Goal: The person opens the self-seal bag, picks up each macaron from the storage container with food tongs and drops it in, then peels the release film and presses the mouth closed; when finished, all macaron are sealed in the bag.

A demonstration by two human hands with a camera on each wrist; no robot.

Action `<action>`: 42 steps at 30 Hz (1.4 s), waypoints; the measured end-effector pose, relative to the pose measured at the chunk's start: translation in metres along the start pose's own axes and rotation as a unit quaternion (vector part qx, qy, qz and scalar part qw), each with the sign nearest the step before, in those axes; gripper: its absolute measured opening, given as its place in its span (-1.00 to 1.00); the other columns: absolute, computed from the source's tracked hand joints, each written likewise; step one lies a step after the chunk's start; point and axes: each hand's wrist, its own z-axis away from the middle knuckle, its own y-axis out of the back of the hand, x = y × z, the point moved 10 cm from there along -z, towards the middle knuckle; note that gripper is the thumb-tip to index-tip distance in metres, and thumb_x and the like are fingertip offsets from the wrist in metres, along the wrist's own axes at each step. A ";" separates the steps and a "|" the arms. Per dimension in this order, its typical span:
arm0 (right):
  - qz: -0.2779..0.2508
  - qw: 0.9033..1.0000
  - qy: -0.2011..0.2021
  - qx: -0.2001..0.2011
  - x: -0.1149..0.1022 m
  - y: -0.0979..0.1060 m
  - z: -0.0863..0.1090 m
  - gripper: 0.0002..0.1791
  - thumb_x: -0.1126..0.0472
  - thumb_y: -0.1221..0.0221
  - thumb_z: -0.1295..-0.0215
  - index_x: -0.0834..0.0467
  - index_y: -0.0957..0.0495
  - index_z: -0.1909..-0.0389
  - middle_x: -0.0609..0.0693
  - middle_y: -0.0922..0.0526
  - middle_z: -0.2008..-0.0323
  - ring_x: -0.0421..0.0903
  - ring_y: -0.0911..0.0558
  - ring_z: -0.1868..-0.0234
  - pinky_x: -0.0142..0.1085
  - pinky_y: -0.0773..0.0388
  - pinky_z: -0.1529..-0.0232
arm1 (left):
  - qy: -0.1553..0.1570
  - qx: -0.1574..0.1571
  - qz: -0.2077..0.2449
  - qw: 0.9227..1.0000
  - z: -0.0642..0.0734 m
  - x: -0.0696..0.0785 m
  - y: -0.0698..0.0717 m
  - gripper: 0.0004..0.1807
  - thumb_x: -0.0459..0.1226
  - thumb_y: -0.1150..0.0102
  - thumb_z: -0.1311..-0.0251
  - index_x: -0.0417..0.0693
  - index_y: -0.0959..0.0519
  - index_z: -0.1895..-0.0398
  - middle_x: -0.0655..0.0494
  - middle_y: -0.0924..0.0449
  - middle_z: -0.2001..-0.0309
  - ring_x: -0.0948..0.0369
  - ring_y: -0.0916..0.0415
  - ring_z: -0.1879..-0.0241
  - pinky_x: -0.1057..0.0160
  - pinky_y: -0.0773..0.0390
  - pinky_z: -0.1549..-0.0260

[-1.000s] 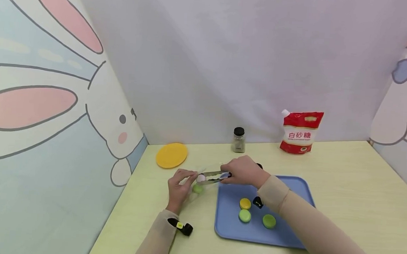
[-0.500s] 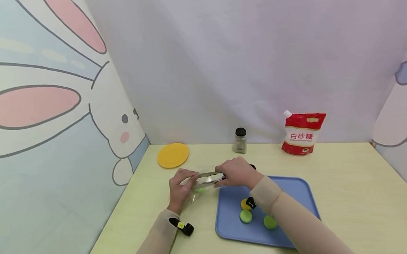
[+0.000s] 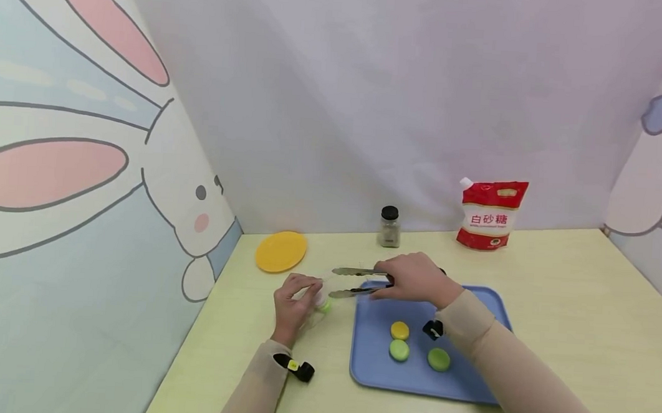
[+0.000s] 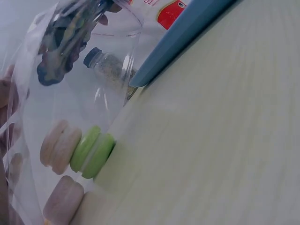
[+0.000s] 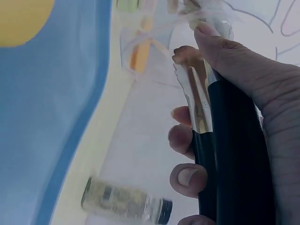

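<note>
My left hand (image 3: 291, 307) pinches the edge of a clear plastic bag (image 4: 105, 101) standing on the table. Inside the bag lie a beige-pink macaron (image 4: 60, 146), a green macaron (image 4: 93, 152) and a lilac macaron (image 4: 64, 200). With my right hand (image 3: 417, 278) I grip tongs (image 3: 354, 272) by their black handles. The metal tips are spread, hold nothing in the head view, and lie just right of the bag. A blue tray (image 3: 373, 374) under my right arm bears a yellow macaron (image 3: 400, 330), a light green macaron (image 3: 399, 350) and a darker green macaron (image 3: 438, 359).
An orange-yellow plate (image 3: 280, 252) lies at the back left. Along the back stand a small jar with a black lid (image 3: 389, 227) and a red and white sugar pouch (image 3: 491, 215). A rabbit-printed wall (image 3: 136, 283) borders the table's left side.
The tongs went leftward into the bag mouth with a pale macaron between their tips, then came back right, spread and without it. My left hand has stayed at the bag.
</note>
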 end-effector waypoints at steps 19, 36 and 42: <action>-0.029 0.991 -0.128 -0.003 0.068 -0.006 0.116 -0.36 -0.44 -0.35 -0.02 -0.05 -0.65 0.06 -0.28 -0.38 0.60 -0.29 -0.38 0.57 -0.34 -0.31 0.55 | -0.018 0.004 0.019 1.000 -0.002 0.000 0.001 -0.76 -0.57 -0.46 0.01 -0.17 -0.78 0.26 0.00 -0.76 0.34 0.12 -0.60 0.31 0.34 -0.55 0.21; 0.011 0.996 -0.064 0.068 0.061 -0.032 0.154 -0.32 -0.54 -0.25 -0.03 -0.06 -0.66 0.11 -0.40 -0.27 0.62 -0.43 -0.27 0.60 -0.44 -0.20 0.59 | -0.023 0.007 0.019 1.000 -0.003 0.002 -0.001 -0.75 -0.60 -0.45 0.05 -0.22 -0.78 0.29 -0.03 -0.76 0.36 0.11 -0.59 0.33 0.35 -0.54 0.23; 0.006 0.993 -0.088 0.073 0.068 -0.042 0.153 -0.31 -0.53 -0.27 -0.02 -0.09 -0.64 0.05 -0.38 -0.29 0.57 -0.40 -0.28 0.56 -0.43 -0.20 0.56 | -0.030 0.005 0.025 0.999 -0.003 0.002 -0.001 -0.75 -0.58 -0.45 0.02 -0.18 -0.79 0.27 0.00 -0.77 0.34 0.11 -0.60 0.33 0.33 -0.55 0.23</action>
